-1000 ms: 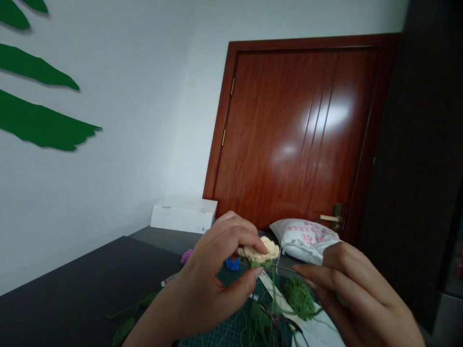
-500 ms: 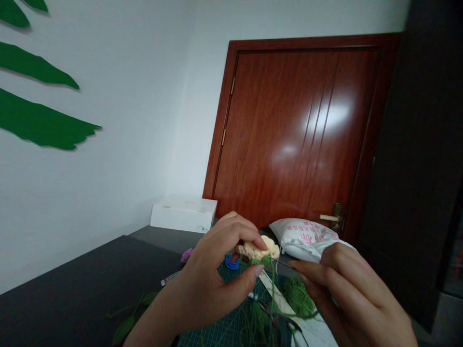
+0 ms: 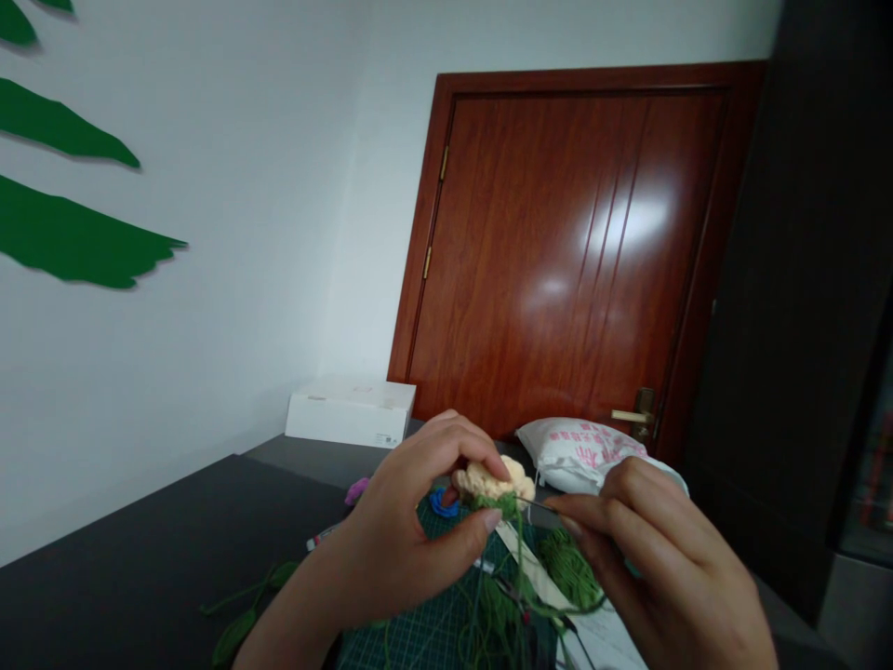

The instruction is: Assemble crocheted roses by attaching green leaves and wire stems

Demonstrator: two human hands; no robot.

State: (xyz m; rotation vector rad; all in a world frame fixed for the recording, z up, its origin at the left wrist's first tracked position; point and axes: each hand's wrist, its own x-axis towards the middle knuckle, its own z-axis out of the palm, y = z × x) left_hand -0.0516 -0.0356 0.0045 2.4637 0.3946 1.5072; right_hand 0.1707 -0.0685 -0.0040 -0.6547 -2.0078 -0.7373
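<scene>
A cream crocheted flower (image 3: 499, 477) with a green yarn base is pinched between the thumb and fingers of my left hand (image 3: 411, 512). My right hand (image 3: 662, 549) is closed on a thin metal hook (image 3: 536, 503), whose tip meets the green base. A strand of green yarn hangs down from the flower. Behind my right fingers lies a ball of green yarn (image 3: 568, 566). Beyond my left hand sits a blue yarn piece (image 3: 444, 503), partly covered by the fingers.
A green cutting mat (image 3: 411, 633) lies on the dark table (image 3: 126, 558) with loose yarn and a pale strip (image 3: 534, 563) on it. Green leaves (image 3: 233, 637) and a purple piece (image 3: 356, 490) are at left. Behind stand a white box (image 3: 349, 414) and a white bag (image 3: 582, 451).
My right hand has shifted slightly left with the hook. The whole view has moved a little. My left hand keeps its grip on the flower.
</scene>
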